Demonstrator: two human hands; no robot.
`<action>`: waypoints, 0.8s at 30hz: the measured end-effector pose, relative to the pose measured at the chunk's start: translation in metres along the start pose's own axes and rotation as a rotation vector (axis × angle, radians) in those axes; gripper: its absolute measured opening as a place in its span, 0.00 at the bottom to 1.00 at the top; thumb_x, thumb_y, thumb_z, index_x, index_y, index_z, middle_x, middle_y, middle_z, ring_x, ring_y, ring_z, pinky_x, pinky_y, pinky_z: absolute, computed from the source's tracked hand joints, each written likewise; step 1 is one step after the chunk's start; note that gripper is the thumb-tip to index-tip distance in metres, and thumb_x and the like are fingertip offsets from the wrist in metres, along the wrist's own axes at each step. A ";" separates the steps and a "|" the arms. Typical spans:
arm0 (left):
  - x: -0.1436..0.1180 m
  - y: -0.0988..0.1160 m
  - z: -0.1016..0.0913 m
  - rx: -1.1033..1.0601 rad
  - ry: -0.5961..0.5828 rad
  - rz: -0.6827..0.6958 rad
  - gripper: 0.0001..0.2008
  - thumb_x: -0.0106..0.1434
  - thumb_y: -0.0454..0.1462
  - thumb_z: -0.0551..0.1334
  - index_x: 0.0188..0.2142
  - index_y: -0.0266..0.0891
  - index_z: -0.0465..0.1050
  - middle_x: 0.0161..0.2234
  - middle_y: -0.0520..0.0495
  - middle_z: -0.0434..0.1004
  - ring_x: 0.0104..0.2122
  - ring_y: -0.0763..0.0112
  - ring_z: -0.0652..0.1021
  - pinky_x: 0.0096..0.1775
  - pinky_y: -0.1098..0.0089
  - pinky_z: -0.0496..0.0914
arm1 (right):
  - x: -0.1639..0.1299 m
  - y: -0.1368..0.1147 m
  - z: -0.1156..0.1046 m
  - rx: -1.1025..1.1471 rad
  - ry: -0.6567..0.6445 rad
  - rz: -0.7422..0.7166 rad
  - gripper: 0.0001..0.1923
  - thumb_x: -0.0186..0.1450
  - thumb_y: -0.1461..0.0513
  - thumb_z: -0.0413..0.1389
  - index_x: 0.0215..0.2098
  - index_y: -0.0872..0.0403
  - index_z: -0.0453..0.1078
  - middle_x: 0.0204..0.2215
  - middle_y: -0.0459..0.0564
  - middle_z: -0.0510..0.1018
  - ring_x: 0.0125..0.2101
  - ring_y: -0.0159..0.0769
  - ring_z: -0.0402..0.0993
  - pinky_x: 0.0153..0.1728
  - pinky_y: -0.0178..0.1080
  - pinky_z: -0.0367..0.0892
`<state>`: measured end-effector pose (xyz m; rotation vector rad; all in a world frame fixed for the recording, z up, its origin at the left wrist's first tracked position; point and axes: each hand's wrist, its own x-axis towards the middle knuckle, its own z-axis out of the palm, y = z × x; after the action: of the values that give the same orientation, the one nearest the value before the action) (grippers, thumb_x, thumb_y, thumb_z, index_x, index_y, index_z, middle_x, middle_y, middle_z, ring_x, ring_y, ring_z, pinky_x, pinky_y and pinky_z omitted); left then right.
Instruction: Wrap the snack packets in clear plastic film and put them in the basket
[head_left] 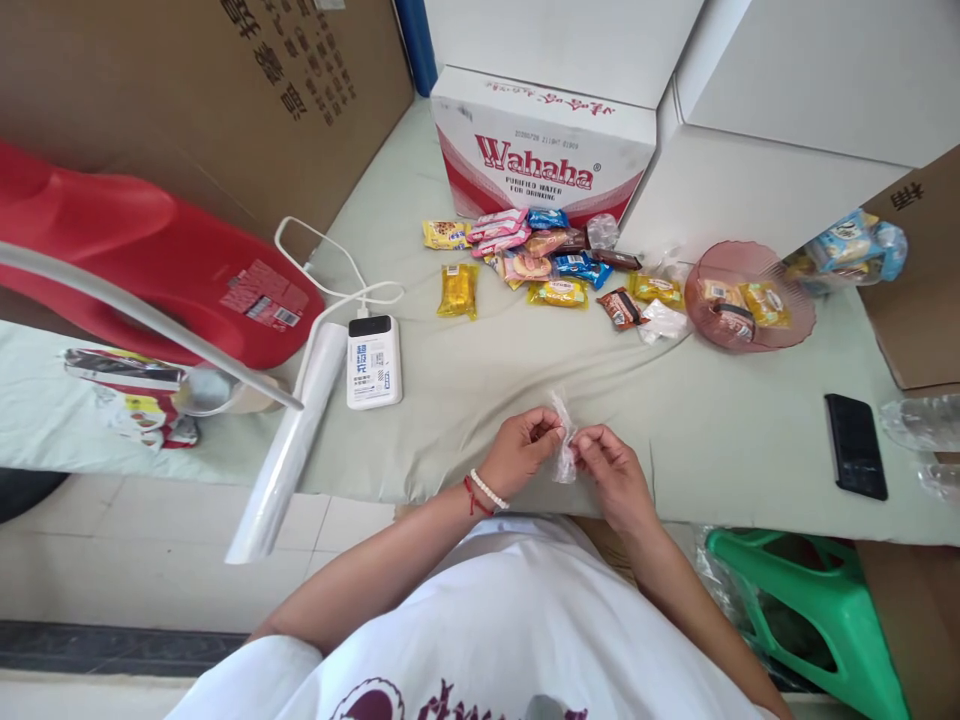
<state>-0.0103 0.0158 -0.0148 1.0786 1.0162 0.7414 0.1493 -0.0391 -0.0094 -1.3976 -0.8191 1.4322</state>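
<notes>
Crinkled clear plastic, a small wrapper, is pinched between both hands over the table's near edge: left hand and right hand each have fingertips closed on it (contents unclear). Beyond, glossy snack packets lie scattered beside a ribbed pink bowl

A single head-worn camera looks forward and steeply down from the person's own viewpoint. The worktop fills the middle, close below. The person's chest sits at the bottom edge, boxes at the top
</notes>
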 end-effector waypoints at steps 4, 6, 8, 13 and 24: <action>-0.005 0.002 0.001 0.053 -0.029 0.049 0.15 0.62 0.47 0.66 0.32 0.38 0.72 0.29 0.51 0.71 0.30 0.73 0.70 0.34 0.71 0.65 | 0.008 -0.003 0.000 -0.029 0.060 0.018 0.20 0.60 0.44 0.67 0.38 0.49 0.76 0.35 0.47 0.78 0.35 0.36 0.70 0.36 0.37 0.69; -0.007 0.003 0.000 0.050 -0.022 0.063 0.14 0.61 0.46 0.67 0.32 0.38 0.72 0.29 0.52 0.71 0.30 0.73 0.70 0.34 0.71 0.65 | 0.012 -0.004 0.000 -0.071 0.018 0.009 0.19 0.58 0.46 0.68 0.35 0.50 0.76 0.31 0.46 0.77 0.31 0.34 0.69 0.35 0.37 0.68; -0.007 0.003 -0.004 0.007 0.013 0.055 0.12 0.59 0.44 0.67 0.31 0.38 0.71 0.27 0.54 0.69 0.28 0.74 0.68 0.34 0.71 0.64 | 0.015 -0.005 -0.002 -0.066 0.033 -0.011 0.17 0.59 0.47 0.68 0.32 0.51 0.76 0.28 0.44 0.75 0.29 0.33 0.67 0.35 0.36 0.67; -0.006 0.002 -0.023 -0.311 0.130 0.008 0.07 0.52 0.38 0.68 0.28 0.38 0.72 0.27 0.53 0.73 0.30 0.73 0.71 0.38 0.69 0.68 | 0.018 -0.011 -0.019 0.131 0.096 0.028 0.17 0.57 0.49 0.70 0.34 0.50 0.75 0.33 0.45 0.78 0.32 0.33 0.71 0.36 0.36 0.71; -0.010 -0.001 -0.042 -0.316 0.307 -0.103 0.17 0.50 0.42 0.73 0.32 0.39 0.68 0.32 0.51 0.74 0.33 0.72 0.76 0.35 0.70 0.71 | 0.014 -0.021 -0.037 0.243 0.206 -0.089 0.15 0.58 0.54 0.70 0.33 0.50 0.71 0.30 0.43 0.76 0.30 0.30 0.71 0.34 0.36 0.73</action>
<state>-0.0527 0.0216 -0.0186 0.6468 1.1581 0.9654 0.1902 -0.0247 0.0010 -1.2811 -0.5490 1.2496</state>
